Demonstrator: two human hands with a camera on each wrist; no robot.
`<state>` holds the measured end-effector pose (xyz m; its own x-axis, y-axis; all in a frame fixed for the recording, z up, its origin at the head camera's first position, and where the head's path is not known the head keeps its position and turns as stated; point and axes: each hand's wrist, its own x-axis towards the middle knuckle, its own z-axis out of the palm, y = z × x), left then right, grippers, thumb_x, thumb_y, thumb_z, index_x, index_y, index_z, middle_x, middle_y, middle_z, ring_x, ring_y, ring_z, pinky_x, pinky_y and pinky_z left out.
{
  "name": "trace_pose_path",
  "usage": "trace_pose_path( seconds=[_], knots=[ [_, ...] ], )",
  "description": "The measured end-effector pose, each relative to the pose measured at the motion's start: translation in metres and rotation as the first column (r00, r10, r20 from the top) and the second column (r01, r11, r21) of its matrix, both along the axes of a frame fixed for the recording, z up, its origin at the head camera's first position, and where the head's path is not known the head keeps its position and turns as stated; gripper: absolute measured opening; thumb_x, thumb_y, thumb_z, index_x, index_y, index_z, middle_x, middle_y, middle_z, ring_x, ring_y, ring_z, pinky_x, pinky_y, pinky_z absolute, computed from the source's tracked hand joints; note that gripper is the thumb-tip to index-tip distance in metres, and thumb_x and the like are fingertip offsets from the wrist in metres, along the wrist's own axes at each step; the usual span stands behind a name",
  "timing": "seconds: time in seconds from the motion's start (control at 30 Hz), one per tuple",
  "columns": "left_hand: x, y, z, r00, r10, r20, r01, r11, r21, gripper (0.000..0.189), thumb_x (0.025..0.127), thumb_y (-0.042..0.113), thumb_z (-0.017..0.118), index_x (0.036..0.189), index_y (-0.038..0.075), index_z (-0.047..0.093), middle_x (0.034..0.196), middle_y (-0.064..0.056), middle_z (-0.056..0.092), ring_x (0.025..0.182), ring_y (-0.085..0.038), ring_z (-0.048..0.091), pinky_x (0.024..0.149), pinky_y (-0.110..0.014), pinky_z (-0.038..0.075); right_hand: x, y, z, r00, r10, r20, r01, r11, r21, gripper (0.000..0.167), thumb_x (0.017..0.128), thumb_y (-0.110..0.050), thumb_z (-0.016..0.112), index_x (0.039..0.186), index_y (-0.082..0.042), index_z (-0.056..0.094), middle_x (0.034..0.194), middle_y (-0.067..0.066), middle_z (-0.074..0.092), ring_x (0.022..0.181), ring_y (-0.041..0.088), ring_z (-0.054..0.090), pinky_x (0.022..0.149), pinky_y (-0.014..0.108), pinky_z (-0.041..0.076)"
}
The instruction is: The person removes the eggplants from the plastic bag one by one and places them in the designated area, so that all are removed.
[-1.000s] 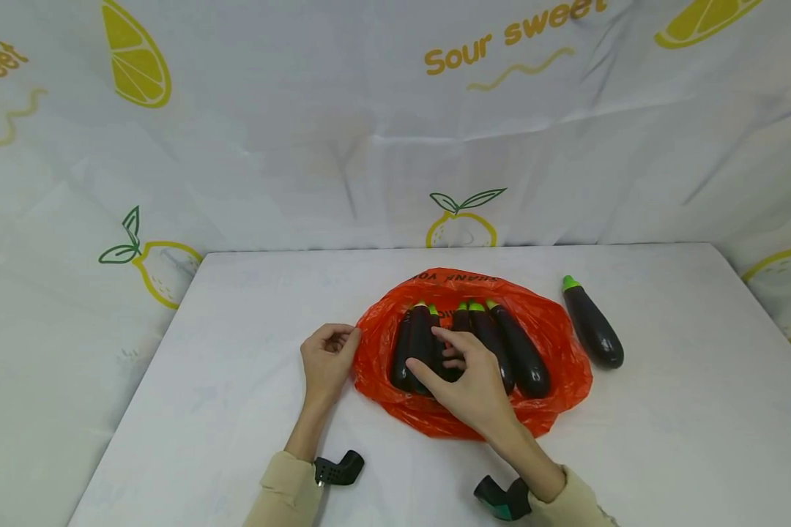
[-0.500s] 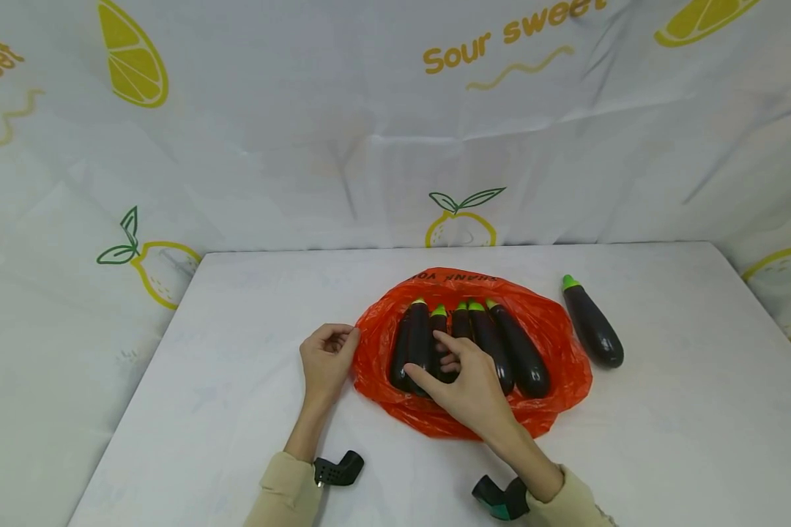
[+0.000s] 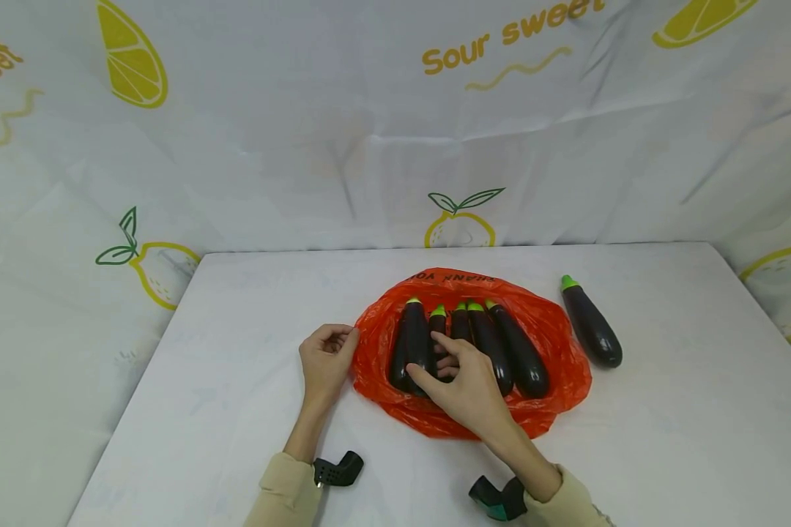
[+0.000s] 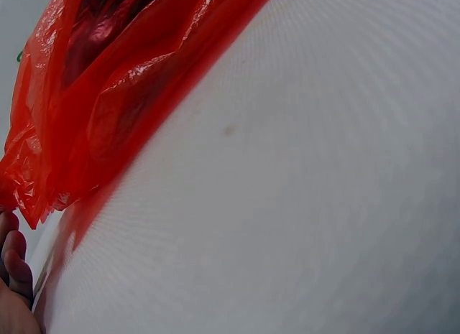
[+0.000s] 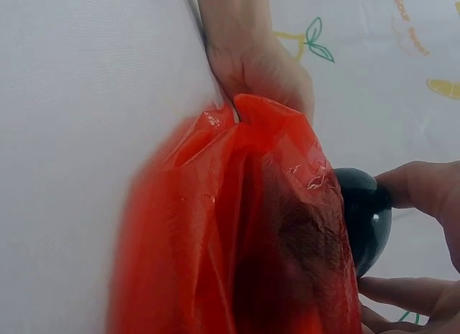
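Observation:
A red plastic bag [image 3: 428, 424] lies spread with its mouth up, holding several dark eggplants [image 3: 527, 362] side by side with their green ends away from me. My left hand [image 3: 326, 359] pinches the bag's left rim between thumb and fingers. Inside the bag, my right hand [image 3: 471, 384] grips an eggplant [image 3: 417, 333] near the left side, thumb on one side and fingers on the other. In the right wrist view, the rounded end of that eggplant [image 5: 368, 223] shows past the bag's edge between thumb and fingers. The left wrist view shows mostly bag film [image 4: 136, 97].
One more eggplant [image 3: 592, 326] lies on the white table [image 3: 237, 402] to the right of the bag. Behind the table hangs a white cloth [image 3: 270, 146] printed with lemons and lettering. A small black wrist device [image 3: 339, 468] sits on my left wrist.
The gripped eggplant has shifted slightly left, against the one at the bag's left side, and a neighbouring eggplant shows more. My left hand stays at the bag's rim.

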<state>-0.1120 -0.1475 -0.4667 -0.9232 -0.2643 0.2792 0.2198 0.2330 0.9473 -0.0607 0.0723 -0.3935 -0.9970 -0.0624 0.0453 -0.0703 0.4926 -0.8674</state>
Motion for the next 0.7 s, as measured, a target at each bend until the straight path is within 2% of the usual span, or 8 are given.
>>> trace_pose_path(
  seconds=[0.3, 0.5, 0.67, 0.7],
  knots=[
    [0.0, -0.001, -0.002, 1.0, 0.0, 0.004, 0.0, 1.0, -0.008, 0.006, 0.089, 0.003, 0.073, 0.086, 0.0, 0.077, 0.077, -0.02, 0.07, 0.063, -0.005, 0.054, 0.06, -0.013, 0.047, 0.002, 0.001, 0.004, 1.0, 0.004, 0.017, -0.004, 1.0, -0.018, 0.058, 0.084, -0.02, 0.084, 0.135, 0.0, 0.065, 0.116, 0.017, 0.071, 0.086, 0.018, 0.069, 0.079, 0.033, 0.063],
    [0.0, -0.001, -0.001, 1.0, 0.001, 0.01, -0.001, 1.0, -0.008, 0.006, 0.089, 0.003, 0.073, 0.086, -0.001, 0.076, 0.077, -0.02, 0.07, 0.063, -0.006, 0.054, 0.06, -0.013, 0.046, 0.004, 0.006, 0.009, 0.999, 0.011, 0.033, -0.011, 1.0, 0.006, 0.057, 0.083, -0.019, 0.083, 0.135, -0.001, 0.065, 0.116, 0.016, 0.071, 0.087, 0.017, 0.068, 0.079, 0.03, 0.062],
    [0.0, 0.001, 0.001, 1.0, 0.01, 0.025, -0.01, 1.0, -0.001, 0.006, 0.089, -0.001, 0.072, 0.087, -0.005, 0.075, 0.078, -0.024, 0.069, 0.063, -0.005, 0.052, 0.06, -0.012, 0.045, 0.007, 0.011, 0.013, 0.998, 0.018, 0.067, -0.02, 0.999, 0.027, 0.058, 0.083, -0.018, 0.083, 0.136, -0.003, 0.064, 0.114, 0.014, 0.07, 0.084, 0.015, 0.066, 0.078, 0.026, 0.06],
    [0.001, 0.002, 0.005, 1.0, 0.011, 0.029, -0.011, 1.0, -0.003, 0.006, 0.089, -0.002, 0.071, 0.087, -0.006, 0.075, 0.078, -0.025, 0.068, 0.063, -0.004, 0.051, 0.06, -0.012, 0.045, 0.008, 0.011, 0.013, 0.997, 0.018, 0.073, -0.021, 0.999, 0.031, 0.058, 0.083, -0.018, 0.083, 0.136, -0.003, 0.064, 0.113, 0.014, 0.07, 0.083, 0.015, 0.066, 0.078, 0.024, 0.059]
  ],
)
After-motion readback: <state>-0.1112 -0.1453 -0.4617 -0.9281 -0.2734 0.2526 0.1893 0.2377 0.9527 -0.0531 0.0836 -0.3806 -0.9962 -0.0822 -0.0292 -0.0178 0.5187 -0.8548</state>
